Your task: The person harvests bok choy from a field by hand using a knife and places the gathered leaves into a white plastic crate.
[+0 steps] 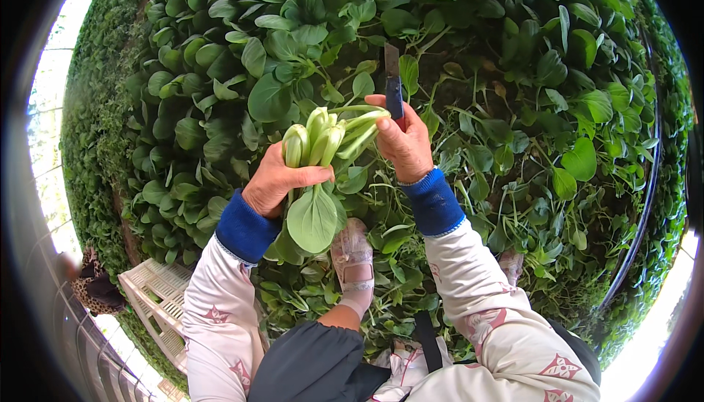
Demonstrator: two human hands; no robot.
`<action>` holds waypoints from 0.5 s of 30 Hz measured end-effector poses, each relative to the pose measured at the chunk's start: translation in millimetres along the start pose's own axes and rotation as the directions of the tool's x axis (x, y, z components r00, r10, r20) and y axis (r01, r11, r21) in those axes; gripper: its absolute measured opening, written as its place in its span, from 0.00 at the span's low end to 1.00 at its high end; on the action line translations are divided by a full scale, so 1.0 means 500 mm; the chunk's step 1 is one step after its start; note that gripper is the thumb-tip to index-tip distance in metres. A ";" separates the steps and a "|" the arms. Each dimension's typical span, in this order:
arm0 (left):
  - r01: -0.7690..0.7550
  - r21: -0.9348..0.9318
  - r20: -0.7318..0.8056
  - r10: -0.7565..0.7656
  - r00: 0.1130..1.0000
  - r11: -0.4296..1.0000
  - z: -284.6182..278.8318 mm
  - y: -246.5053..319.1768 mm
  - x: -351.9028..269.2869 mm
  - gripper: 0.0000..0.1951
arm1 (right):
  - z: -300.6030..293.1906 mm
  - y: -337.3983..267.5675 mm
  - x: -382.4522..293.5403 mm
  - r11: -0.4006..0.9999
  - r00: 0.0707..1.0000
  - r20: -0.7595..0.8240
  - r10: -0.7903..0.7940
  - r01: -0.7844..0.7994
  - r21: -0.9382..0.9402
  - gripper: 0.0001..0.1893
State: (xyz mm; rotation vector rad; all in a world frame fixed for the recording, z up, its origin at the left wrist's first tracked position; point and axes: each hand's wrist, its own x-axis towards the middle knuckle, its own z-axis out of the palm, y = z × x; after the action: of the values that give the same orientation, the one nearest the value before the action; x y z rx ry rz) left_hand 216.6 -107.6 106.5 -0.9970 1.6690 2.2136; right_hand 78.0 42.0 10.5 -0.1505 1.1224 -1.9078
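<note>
My left hand [280, 179] grips several heads of bok choy [316, 138], their pale cut stem ends facing up and away from me. Broad green leaves [312, 218] hang below the thumb. To the right, my right hand [406, 141] holds a knife by its handle, with the rusty, square-ended blade [391, 61] pointing away from me. Blue covers part of the knife [394, 97] above the fingers. Between the right thumb and fingers are the ends of some pale green stalks [360, 127], which reach across to the bunch.
Dense standing bok choy [214, 88] fills the bed ahead and to the left. Loose leaves and stalks [484, 154] lie to the right. A slatted plastic crate [159, 297] stands at lower left. A dark hose or pipe [641, 215] curves along the right. My shoe [352, 253] rests among leaves.
</note>
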 end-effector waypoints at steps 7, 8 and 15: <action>-0.064 -0.017 -0.060 0.062 0.996 0.998 -0.011 -0.002 -0.016 0.23 | -0.023 -0.011 0.000 0.997 0.993 -0.114 -0.036 0.028 -0.067 0.09; -0.121 0.019 -0.112 0.122 0.986 0.992 -0.013 0.008 -0.021 0.23 | -0.045 -0.015 -0.001 0.982 0.991 -0.129 -0.041 0.016 -0.187 0.09; -0.304 0.199 -0.037 0.317 0.948 0.932 0.003 -0.031 0.045 0.33 | 0.062 0.030 0.000 0.997 0.997 -0.011 0.080 -0.080 0.001 0.11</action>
State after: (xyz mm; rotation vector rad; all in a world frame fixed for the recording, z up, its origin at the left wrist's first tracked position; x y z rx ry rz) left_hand 206.9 -106.3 80.9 -0.8146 2.1552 2.1633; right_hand 102.8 19.3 17.4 -0.0941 1.1191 -1.8396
